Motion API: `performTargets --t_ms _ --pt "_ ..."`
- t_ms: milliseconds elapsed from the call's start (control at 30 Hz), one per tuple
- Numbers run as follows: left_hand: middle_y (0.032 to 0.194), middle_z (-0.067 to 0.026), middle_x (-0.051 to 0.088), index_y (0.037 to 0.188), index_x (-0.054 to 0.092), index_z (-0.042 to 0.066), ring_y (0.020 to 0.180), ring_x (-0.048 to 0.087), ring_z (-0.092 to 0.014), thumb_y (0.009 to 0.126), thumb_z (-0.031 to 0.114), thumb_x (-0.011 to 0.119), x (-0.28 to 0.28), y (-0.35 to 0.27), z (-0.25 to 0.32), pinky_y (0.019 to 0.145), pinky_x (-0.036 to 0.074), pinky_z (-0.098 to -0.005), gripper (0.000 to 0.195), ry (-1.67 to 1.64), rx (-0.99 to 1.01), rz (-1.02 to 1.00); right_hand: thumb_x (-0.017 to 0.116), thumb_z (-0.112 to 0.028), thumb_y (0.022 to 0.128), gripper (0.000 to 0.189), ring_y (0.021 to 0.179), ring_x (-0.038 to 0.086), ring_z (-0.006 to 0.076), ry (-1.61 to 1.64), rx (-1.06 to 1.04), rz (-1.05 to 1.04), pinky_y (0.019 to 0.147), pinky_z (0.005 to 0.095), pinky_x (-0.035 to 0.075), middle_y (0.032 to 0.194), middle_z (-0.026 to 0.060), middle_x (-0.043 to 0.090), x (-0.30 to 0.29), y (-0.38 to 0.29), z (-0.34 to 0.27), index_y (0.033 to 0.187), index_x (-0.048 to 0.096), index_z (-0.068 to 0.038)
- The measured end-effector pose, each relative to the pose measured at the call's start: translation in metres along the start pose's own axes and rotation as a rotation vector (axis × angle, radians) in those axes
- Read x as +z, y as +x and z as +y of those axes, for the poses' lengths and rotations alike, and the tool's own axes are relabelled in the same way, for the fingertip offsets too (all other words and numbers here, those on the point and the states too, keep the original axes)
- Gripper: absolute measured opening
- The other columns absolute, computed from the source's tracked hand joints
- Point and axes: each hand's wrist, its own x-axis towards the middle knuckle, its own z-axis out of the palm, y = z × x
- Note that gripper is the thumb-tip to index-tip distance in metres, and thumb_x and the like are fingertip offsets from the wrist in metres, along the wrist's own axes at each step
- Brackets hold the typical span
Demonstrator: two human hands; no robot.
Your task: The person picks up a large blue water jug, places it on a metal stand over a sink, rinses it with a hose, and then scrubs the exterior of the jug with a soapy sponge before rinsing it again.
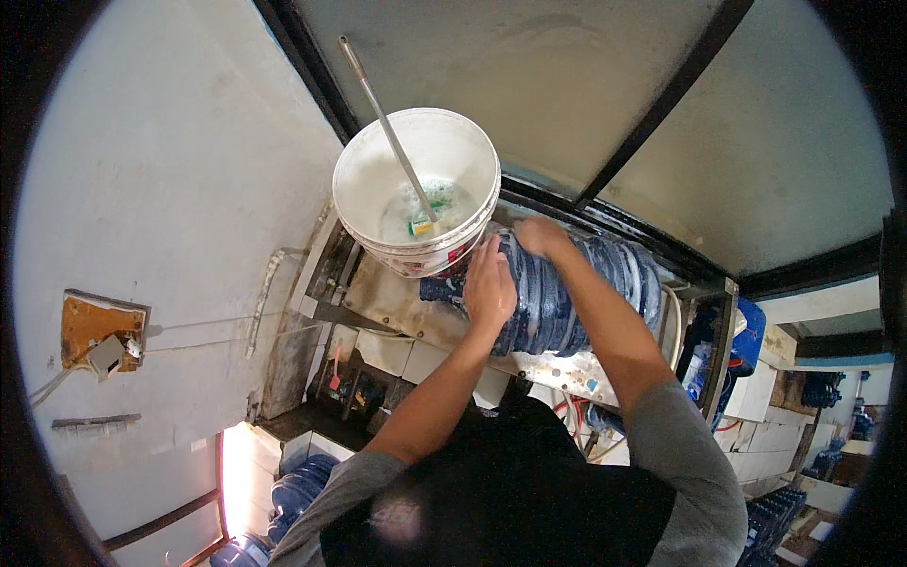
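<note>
A large blue ribbed plastic water jug (616, 283) lies on its side on a metal-topped bench, wet and streaked with suds. Its neck (441, 289) points left, beneath the bucket's edge. My left hand (490, 287) rests against the jug's shoulder with fingers extended, wet on the back. Over the jug's far upper side bends my right hand (542, 236); its fingertips are hidden, so I cannot tell whether anything is under them. Just beyond the left hand stands a white plastic bucket (418, 152) containing foamy liquid. A long-handled brush (390, 131) leans in it, its green-and-yellow head in the foam.
A black-framed glass panel (496, 85) borders the bench's far side. On the left, a pale wall (177, 177) carries a wooden board (99, 329) with a cable. A pale hose (673, 326) curves past the jug's base. More blue jugs (301, 489) lie below at lower left.
</note>
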Motion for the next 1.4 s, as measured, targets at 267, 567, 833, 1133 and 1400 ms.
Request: performTargets --t_ms 267,567,833,1133,1400 --pt "0.14 -0.0264 0.06 0.145 0.052 -0.002 0.129 0.057 -0.044 0.106 0.019 0.042 -0.011 -0.002 -0.028 0.11 0.042 -0.0462 0.045 -0.068 -0.131 0.13 0.043 -0.032 0.104 0.052 0.133 0.055 0.0431 0.13 -0.377 0.604 0.112 0.0497 0.043 0.137 0.0276 0.062 0.038 -0.089 -0.062 0.137 0.058 0.005" --pt "0.139 -0.025 0.06 0.139 0.054 -0.01 0.132 0.057 -0.035 0.113 0.047 0.02 -0.004 -0.013 -0.026 0.115 0.04 -0.0438 0.071 -0.645 0.026 0.367 0.057 -0.03 0.096 0.042 0.13 0.054 0.047 0.257 -0.146 0.241 0.109 0.0516 0.046 0.132 0.0259 0.064 0.0 -0.039 -0.092 0.124 0.068 0.0" --pt "0.147 -0.0165 0.058 0.142 0.057 0.0 0.145 0.044 -0.033 0.109 0.06 0.005 -0.017 -0.007 -0.036 0.123 0.025 -0.0436 0.087 -0.482 0.256 -0.065 0.068 -0.025 0.085 0.05 0.14 0.046 0.0423 -0.013 -0.37 1.018 0.119 0.0591 0.031 0.14 0.0252 0.056 0.127 -0.167 -0.049 0.125 0.065 0.005" --pt "0.158 -0.0185 0.046 0.146 0.056 0.006 0.147 0.038 -0.039 0.111 0.054 0.016 -0.007 0.052 -0.038 0.126 0.018 -0.0437 0.072 -0.197 0.023 -0.315 0.067 -0.023 0.087 0.046 0.144 0.044 0.0415 0.21 -0.249 1.161 0.12 0.063 0.027 0.145 0.0237 0.055 0.142 -0.132 -0.091 0.126 0.062 0.002" --pt "0.15 -0.0221 0.052 0.137 0.063 0.004 0.14 0.045 -0.042 0.1 0.04 0.057 0.01 0.044 -0.006 0.119 0.032 -0.0527 0.052 0.415 0.281 -0.187 0.067 -0.025 0.093 0.061 0.149 0.036 0.0409 0.104 0.088 1.441 0.122 0.0666 0.019 0.15 0.0208 0.051 0.208 -0.141 -0.006 0.147 0.049 -0.003"
